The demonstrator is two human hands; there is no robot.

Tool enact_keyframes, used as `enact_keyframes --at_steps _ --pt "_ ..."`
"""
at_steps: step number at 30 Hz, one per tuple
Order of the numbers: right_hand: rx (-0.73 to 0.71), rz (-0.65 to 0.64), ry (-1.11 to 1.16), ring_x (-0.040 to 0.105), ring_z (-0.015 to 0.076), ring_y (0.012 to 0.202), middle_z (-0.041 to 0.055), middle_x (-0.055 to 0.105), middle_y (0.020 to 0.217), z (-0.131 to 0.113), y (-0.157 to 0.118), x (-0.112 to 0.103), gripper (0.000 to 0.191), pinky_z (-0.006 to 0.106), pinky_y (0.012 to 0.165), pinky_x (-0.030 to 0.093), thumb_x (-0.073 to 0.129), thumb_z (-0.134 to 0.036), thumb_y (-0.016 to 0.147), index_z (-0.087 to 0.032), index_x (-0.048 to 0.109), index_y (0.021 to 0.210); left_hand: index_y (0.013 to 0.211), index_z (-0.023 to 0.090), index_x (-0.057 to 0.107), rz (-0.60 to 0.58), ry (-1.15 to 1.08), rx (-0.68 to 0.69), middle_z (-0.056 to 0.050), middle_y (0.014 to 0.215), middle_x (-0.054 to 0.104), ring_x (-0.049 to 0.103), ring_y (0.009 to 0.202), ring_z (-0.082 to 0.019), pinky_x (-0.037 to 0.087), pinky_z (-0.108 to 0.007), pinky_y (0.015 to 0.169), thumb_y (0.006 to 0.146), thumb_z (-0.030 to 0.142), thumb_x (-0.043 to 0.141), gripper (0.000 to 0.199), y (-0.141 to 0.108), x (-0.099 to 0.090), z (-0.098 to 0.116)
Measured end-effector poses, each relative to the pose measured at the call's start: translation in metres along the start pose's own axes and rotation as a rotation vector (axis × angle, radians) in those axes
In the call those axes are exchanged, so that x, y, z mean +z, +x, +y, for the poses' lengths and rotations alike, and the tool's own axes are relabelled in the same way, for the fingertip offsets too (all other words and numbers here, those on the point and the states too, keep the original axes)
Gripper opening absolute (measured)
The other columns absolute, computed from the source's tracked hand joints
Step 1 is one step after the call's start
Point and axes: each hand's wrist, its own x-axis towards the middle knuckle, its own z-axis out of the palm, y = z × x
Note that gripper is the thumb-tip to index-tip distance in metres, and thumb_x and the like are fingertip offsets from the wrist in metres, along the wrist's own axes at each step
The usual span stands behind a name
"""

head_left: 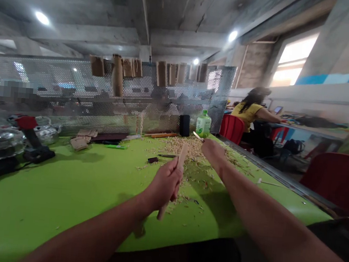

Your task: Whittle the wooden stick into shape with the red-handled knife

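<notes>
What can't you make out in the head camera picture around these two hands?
Head view:
- The middle of the wooden strip is hidden by the left hand.
- The right hand hides most of the thin tool, so its kind is unclear.
- The small dark object beside the wood shavings is too small to identify.
- Whatever stands behind the perforated metal screen is blurred by its holes.

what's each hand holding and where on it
The left hand grips a flat pale wooden stick around its middle, both ends showing. The right hand is a fist around what looks like a small knife, only its narrow tip visible.
</notes>
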Motion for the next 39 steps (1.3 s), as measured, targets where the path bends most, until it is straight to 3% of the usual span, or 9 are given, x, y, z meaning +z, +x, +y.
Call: enact_keyframes --at_steps 3,8,11,14,20,31,34,37,39 --pt "0.008 0.055 0.071 0.068 0.0315 0.101 0.0210 0.072 0.112 0.002 0.003 0.001 0.043 0.036 0.080 0.046 0.039 -0.027 0.096 -0.016 0.073 0.120 0.085 0.020 0.048 0.092 -0.008 -0.046 0.008 0.051 0.043 0.034 0.034 -0.006 0.032 -0.018 0.035 0.094 0.027 0.045 0.012 0.010 -0.007 -0.001" --pt "-0.246 0.077 0.144 0.069 0.0257 0.096 0.0109 0.076 0.104 -0.045 -0.031 0.013 0.040 0.030 0.075 0.044 0.043 -0.030 0.095 -0.027 0.073 0.122 0.086 0.019 0.048 0.224 -0.112 -0.088 0.003 0.064 0.054 0.053 0.048 -0.010 0.047 -0.021 0.046 0.089 0.021 0.046 0.004 0.029 -0.025 -0.003" --pt "-0.393 0.049 0.105 0.069 0.0232 0.091 0.0085 0.077 0.101 -0.060 -0.050 0.016 0.038 0.028 0.073 0.042 0.044 -0.026 0.093 -0.029 0.074 0.117 0.089 0.020 0.046 0.225 -0.160 -0.078 0.005 0.069 0.050 0.041 0.043 -0.005 0.036 -0.017 0.038 0.087 0.021 0.049 0.004 0.030 -0.023 -0.002" --pt "-0.446 0.014 0.041 0.068 0.0212 0.087 0.0082 0.077 0.099 -0.062 -0.058 0.015 0.038 0.027 0.071 0.040 0.042 -0.027 0.094 -0.028 0.074 0.115 0.090 0.021 0.046 0.179 -0.154 -0.075 0.007 0.067 0.044 0.031 0.039 -0.003 0.026 -0.015 0.034 0.088 0.021 0.047 0.003 0.027 -0.018 0.000" --pt "-0.507 0.006 -0.026 0.068 0.0205 0.085 0.0083 0.076 0.096 -0.064 -0.063 0.014 0.033 0.027 0.069 0.039 0.042 -0.027 0.095 -0.025 0.074 0.104 0.087 0.022 0.043 0.195 -0.141 -0.061 0.008 0.067 0.042 0.031 0.040 -0.003 0.024 -0.016 0.034 0.086 0.020 0.047 0.005 0.027 -0.016 -0.001" --pt "-0.557 0.060 -0.057 0.068 0.0233 0.090 0.0116 0.075 0.097 -0.063 -0.055 0.017 0.032 0.029 0.074 0.042 0.041 -0.024 0.095 -0.021 0.073 0.101 0.083 0.022 0.043 0.160 -0.063 -0.115 0.009 0.054 0.036 0.029 0.039 -0.006 0.023 -0.017 0.037 0.091 0.023 0.046 0.009 0.018 -0.015 0.004" --pt "-0.451 0.061 -0.035 0.069 0.0248 0.092 0.0142 0.075 0.099 -0.051 -0.040 0.017 0.035 0.030 0.076 0.044 0.041 -0.022 0.095 -0.020 0.074 0.106 0.087 0.021 0.047 0.127 -0.022 -0.107 0.009 0.056 0.039 0.030 0.039 -0.006 0.025 -0.017 0.037 0.093 0.026 0.047 0.008 0.009 -0.009 0.007" --pt "-0.136 -0.023 -0.018 0.070 0.0278 0.093 0.0207 0.074 0.104 -0.021 -0.014 0.012 0.036 0.032 0.075 0.046 0.044 -0.020 0.094 -0.013 0.075 0.110 0.099 0.020 0.052 -0.025 -0.025 -0.043 0.008 0.060 0.044 0.031 0.039 -0.005 0.029 -0.017 0.036 0.094 0.031 0.050 0.012 -0.003 0.002 0.009" --pt "-0.024 -0.013 0.011 0.070 0.0305 0.099 0.0238 0.072 0.109 -0.002 0.000 0.009 0.037 0.034 0.078 0.046 0.044 -0.021 0.095 -0.010 0.075 0.112 0.102 0.021 0.052 -0.086 -0.076 -0.016 0.009 0.060 0.043 0.031 0.039 -0.005 0.029 -0.017 0.035 0.094 0.033 0.052 0.015 -0.005 0.006 0.009"
